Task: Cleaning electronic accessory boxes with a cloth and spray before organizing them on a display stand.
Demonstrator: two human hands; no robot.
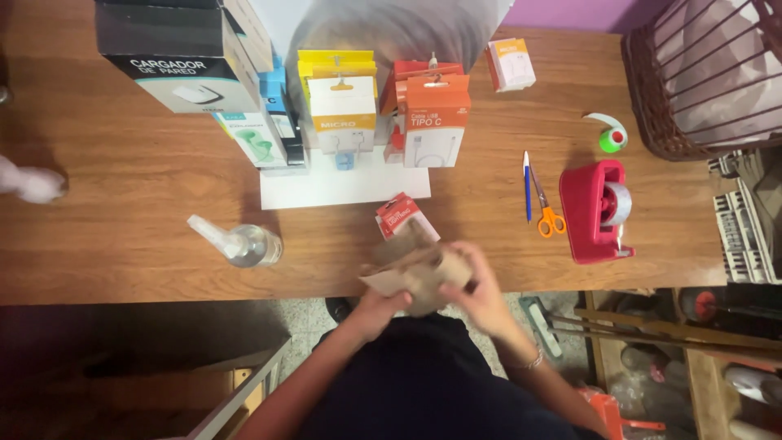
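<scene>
Brown paper bag (415, 277) sits at the near edge of the wooden surface (138, 220), held between both hands. My left hand (381, 308) closes its grip on the bag's lower left corner; my right hand (475, 287) clasps the right side. A small red-and-white package (399, 215) pokes from the bag's far end. Nearby I see a clear spray bottle (240, 243), orange scissors (546, 208) and a red tape dispenser (599, 210).

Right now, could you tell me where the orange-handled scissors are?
In the head view, the scissors lie on the wooden table, right of centre, between the blue pen and the red tape dispenser.
</scene>
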